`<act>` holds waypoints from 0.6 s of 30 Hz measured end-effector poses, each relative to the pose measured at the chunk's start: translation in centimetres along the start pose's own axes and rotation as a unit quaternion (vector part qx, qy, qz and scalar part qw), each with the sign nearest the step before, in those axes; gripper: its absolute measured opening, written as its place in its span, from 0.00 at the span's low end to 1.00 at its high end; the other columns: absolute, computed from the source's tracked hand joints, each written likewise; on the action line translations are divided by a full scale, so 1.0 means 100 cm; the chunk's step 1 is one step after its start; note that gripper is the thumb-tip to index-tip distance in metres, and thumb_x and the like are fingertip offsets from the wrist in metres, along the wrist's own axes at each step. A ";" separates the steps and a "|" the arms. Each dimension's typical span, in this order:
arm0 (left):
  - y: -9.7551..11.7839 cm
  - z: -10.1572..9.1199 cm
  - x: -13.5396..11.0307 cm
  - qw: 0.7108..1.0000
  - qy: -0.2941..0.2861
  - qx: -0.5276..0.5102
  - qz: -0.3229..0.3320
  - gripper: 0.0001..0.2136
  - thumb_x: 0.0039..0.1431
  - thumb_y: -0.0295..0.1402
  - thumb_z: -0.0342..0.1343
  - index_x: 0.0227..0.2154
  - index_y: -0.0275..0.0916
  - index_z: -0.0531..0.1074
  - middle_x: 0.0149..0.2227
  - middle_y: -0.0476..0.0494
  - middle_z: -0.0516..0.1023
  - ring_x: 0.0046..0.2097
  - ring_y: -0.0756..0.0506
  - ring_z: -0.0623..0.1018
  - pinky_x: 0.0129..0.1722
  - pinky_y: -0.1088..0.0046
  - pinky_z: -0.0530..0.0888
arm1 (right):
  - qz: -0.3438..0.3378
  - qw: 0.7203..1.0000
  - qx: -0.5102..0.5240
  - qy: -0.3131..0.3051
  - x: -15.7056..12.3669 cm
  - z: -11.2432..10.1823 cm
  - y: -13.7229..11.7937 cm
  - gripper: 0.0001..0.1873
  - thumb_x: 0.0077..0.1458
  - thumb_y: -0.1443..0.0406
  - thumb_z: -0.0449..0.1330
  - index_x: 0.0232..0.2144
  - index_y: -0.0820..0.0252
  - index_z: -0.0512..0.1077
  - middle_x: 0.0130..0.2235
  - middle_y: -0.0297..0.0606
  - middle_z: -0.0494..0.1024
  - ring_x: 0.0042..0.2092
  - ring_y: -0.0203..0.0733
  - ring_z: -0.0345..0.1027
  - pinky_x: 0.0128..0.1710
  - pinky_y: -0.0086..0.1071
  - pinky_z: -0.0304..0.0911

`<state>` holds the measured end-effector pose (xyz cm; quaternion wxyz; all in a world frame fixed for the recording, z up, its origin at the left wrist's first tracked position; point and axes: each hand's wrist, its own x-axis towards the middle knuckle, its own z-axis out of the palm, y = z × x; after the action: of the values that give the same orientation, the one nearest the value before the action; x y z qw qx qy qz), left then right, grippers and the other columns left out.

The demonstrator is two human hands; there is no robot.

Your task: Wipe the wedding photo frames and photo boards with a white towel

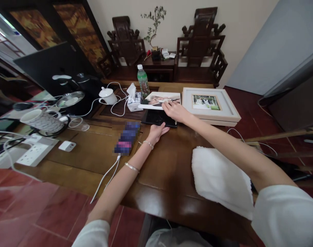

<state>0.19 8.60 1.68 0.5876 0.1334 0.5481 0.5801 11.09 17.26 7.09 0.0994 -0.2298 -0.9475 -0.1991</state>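
Observation:
My right hand (173, 111) is closed on the near edge of a white-edged photo panel (148, 106), which is tilted up over a flat black panel (153, 117). A picture of people shows on the photo panel, partly covered by my fingers. My left hand (157, 132) is at the front edge of the black panel, with the thumb near its top and the fingers along its edge. A bracelet and a bangle circle my left arm. Just right of my right hand lies a light wooden picture frame (225, 103) with a photo in a white mount.
A white cloth (219, 178) lies at the table's right front. Left of my hands are a charging phone (128, 137), a tissue box (134, 102), a bottle (143, 82), a lidded white cup (108, 96), a patterned mug (43, 120), a power strip (36, 151) and loose cables.

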 end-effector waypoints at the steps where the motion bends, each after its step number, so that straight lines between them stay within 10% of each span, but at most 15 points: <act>1: 0.000 0.003 0.005 1.000 -0.007 0.007 -0.004 0.05 0.60 0.23 0.55 0.29 0.25 0.71 0.23 0.36 0.78 0.35 0.43 0.82 0.46 0.69 0.77 | -0.001 1.000 0.004 0.001 -0.003 0.004 -0.003 0.24 0.61 0.75 0.36 0.55 0.78 0.59 0.53 0.63 0.68 0.54 0.55 0.61 0.47 0.47 0.61; 11: 0.029 -0.015 0.019 0.952 -0.124 0.278 -0.024 0.09 0.57 0.30 0.59 0.24 0.30 0.72 0.27 0.33 0.79 0.31 0.44 0.81 0.40 0.68 0.76 | 0.042 0.993 0.088 -0.060 -0.020 0.015 -0.018 0.22 0.59 0.72 0.48 0.55 0.73 0.62 0.55 0.57 0.67 0.58 0.57 0.56 0.53 0.48 0.56; 18: 0.080 -0.048 0.028 0.747 0.056 0.542 0.381 0.22 0.41 0.39 0.68 0.40 0.34 0.72 0.41 0.37 0.76 0.47 0.37 0.74 0.50 0.62 0.68 | 0.082 0.977 0.164 -0.113 -0.019 0.004 -0.017 0.21 0.57 0.69 0.55 0.53 0.65 0.66 0.51 0.50 0.70 0.51 0.51 0.63 0.46 0.38 0.62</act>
<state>-8.72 10.99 4.93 0.1153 0.5946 0.7058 0.3673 11.89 15.36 5.63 0.0444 -0.3082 -0.9503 -0.0047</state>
